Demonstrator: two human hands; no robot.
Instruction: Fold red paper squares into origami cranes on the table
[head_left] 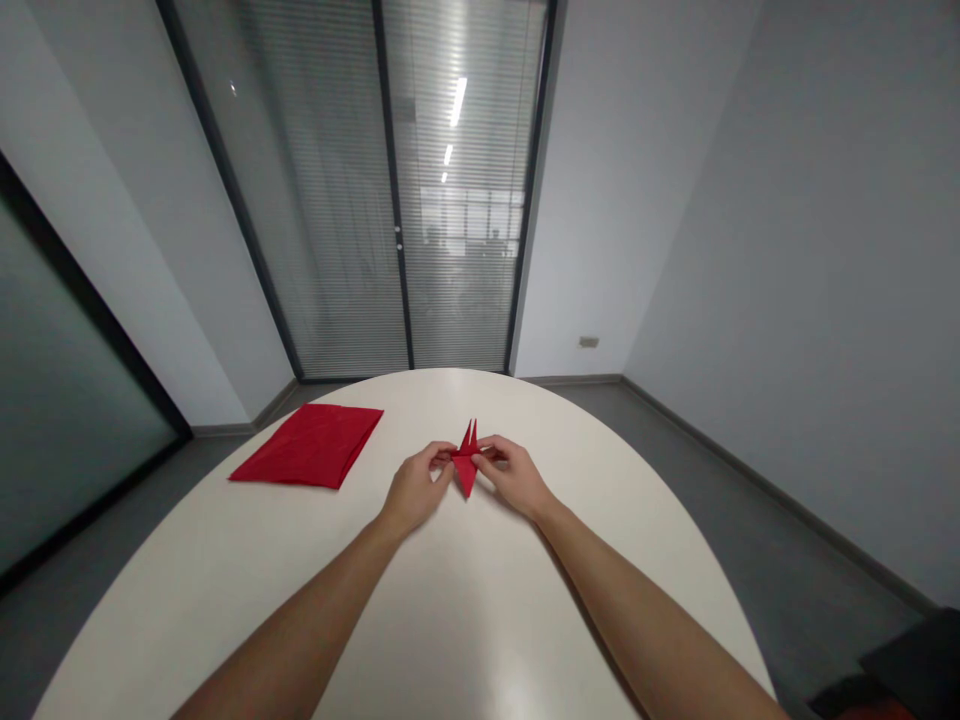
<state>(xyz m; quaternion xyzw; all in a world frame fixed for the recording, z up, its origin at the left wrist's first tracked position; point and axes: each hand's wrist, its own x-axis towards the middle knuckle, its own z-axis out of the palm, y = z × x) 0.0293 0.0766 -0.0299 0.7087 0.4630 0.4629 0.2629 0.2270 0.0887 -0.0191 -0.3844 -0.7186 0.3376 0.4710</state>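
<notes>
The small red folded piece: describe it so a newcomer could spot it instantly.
On the white table, find the left hand and right hand. The small red folded piece is held between them. Unlike the larger red piece at left, it has two thin spikes at its far end.

Pale walls, grey floor, round-edged white table, dark-framed glass panels with horizontal blinds.

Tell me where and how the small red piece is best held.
Probably pinch the small red piece at its middle, left hand from the left, right hand from the right: it looks widest there, while the spikes and lower tip narrow.
</notes>
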